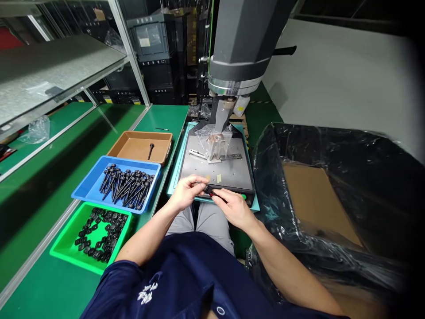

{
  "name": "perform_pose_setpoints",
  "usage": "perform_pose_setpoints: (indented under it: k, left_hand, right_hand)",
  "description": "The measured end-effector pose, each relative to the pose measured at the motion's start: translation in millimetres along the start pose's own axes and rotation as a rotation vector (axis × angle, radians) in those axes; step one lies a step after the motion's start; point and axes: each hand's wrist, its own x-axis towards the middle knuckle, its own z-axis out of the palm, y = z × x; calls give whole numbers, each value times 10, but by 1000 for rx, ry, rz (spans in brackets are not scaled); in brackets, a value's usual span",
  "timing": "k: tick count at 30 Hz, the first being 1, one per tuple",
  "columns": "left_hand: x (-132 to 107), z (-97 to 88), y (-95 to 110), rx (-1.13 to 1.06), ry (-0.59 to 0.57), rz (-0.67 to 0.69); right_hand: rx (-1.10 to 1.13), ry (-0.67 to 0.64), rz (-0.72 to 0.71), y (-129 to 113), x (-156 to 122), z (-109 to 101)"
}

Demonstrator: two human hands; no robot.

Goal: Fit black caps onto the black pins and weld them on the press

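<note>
My left hand [190, 191] and my right hand [234, 207] meet over the front edge of the machine base [195, 170]. Between their fingertips is a small black part [208, 189], mostly covered by the fingers. Both hands are closed on it, the left in a pinch, the right with its fingers pressed together. Behind them, a clear fixture [217, 148] wrapped in plastic film stands under the grey machine head [241, 48]. A blue tray [88, 186] to the left holds several black stemmed parts [128, 186] with thick heads.
A green bin [63, 239] holds several small black square pieces [109, 230]. One stemmed part [151, 151] lies in a brown tray [133, 137]. At right stands a large container lined with black plastic [277, 177], cardboard inside. A metal shelf [66, 62] overhangs the green bench [156, 116].
</note>
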Motion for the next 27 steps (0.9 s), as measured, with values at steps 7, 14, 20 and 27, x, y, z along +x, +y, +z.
perform_pose_setpoints:
  k: [7,14,20,27]
  left_hand:
    - [-61,16,-37,238,-40,213]
    - [-27,-46,-39,234,-80,152]
    - [-10,-26,-41,199,-24,174]
    - [18,-34,-57,200,-20,211]
  right_hand:
    - [4,2,44,19,20,-2]
    - [28,16,40,77,-2,34]
    - [27,60,-12,86,-21,72]
    - [92,63,24,113,-24,91]
